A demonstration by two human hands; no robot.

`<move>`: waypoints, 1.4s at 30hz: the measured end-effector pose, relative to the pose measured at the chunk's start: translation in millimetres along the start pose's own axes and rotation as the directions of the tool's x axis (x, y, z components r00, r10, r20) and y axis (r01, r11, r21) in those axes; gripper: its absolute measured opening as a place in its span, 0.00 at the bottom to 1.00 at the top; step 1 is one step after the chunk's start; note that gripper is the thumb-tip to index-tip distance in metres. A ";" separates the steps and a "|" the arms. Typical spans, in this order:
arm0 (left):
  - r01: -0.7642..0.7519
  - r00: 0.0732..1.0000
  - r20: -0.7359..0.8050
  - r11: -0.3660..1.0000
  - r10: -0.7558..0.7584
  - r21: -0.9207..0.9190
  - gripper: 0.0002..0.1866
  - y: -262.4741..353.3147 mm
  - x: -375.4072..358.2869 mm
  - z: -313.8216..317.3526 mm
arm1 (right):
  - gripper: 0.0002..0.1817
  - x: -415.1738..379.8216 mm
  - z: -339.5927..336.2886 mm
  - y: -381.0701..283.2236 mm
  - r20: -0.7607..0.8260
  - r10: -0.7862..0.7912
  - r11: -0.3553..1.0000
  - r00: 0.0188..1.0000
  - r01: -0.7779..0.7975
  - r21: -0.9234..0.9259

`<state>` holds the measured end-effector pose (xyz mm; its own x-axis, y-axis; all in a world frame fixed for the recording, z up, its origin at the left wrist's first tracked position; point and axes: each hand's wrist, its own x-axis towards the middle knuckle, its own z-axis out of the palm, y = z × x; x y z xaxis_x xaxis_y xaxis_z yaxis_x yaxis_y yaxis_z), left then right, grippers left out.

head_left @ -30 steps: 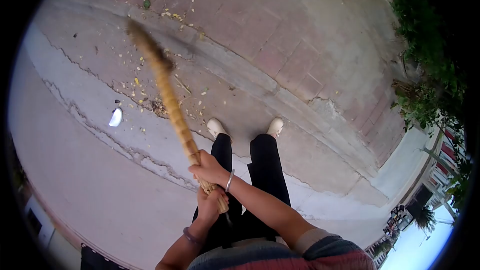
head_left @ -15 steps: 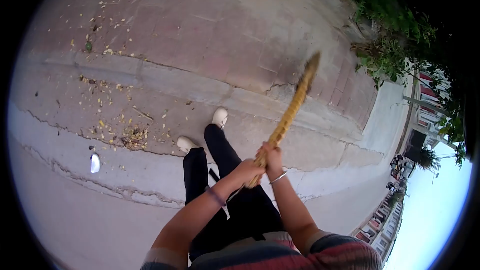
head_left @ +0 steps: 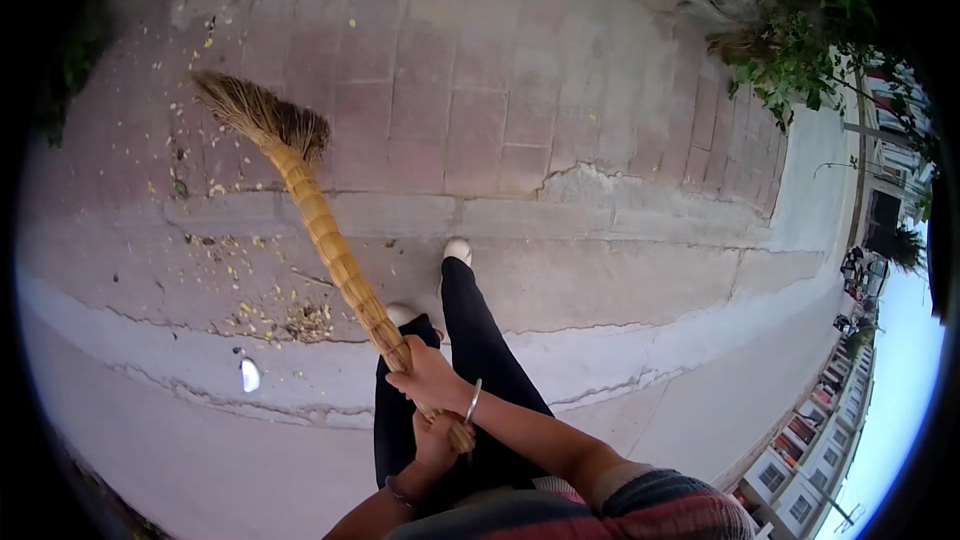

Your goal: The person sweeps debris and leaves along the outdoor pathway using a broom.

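Both fists are wrapped round a long straw broom (head_left: 333,248) whose handle is bound in bands. My right hand (head_left: 432,378), below a silver bangle, grips the shaft above the other hand. Near the butt end, my left hand (head_left: 436,442) closes round the handle. From there the broom slants up and to the left, and its bristle head (head_left: 262,115) is over the reddish paving among scattered yellow leaves. A small heap of leaves (head_left: 303,320) lies on the ground left of the handle, close to my shoes (head_left: 457,251).
A low kerb (head_left: 400,213) runs across in front of my feet, with brick paving (head_left: 480,90) beyond it. A white scrap (head_left: 250,374) lies on the pale concrete at left. Green bushes (head_left: 790,70) grow at upper right; buildings (head_left: 800,480) line the street at right.
The broom has swung from the right over to the left, its bristles now over the leaf-strewn paving. Both hands have moved left and down with it, still gripping.
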<state>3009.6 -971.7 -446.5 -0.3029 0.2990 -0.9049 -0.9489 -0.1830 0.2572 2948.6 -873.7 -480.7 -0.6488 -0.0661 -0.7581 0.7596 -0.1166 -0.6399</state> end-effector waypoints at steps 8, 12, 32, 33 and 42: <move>0.169 0.850 0.343 0.823 -0.400 0.542 0.04 44.8 95.8 60.5 | 0.13 12.3 -94.6 35.7 -0.635 0.197 0.875 0.747 0.158 0.458; 0.171 0.726 0.445 0.764 -0.525 0.622 0.07 87.3 210.6 135.6 | 0.09 77.9 -190.2 30.0 -0.696 0.307 0.740 0.650 0.297 0.603; -0.289 0.952 -0.050 0.832 0.302 -0.474 0.06 331.5 81.5 -170.3 | 0.21 283.7 236.1 -215.7 0.171 -0.189 0.816 0.967 0.251 -0.520; -0.294 0.954 -0.086 0.829 0.289 -0.475 0.05 332.8 73.6 -167.7 | 0.21 278.6 241.9 -218.9 0.212 -0.196 0.790 0.958 0.282 -0.544; -0.059 0.938 0.304 0.939 0.169 -0.338 0.05 496.5 184.7 -151.6 | 0.15 415.1 173.8 -324.9 -0.241 -0.246 0.824 0.939 0.072 -0.562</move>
<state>2496.0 -1149.3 -537.3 -0.4711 0.5339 -0.7022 -0.8432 -0.5064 0.1806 2424.5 -1035.5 -565.6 -0.7851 0.2052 -0.5845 0.6050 0.4567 -0.6523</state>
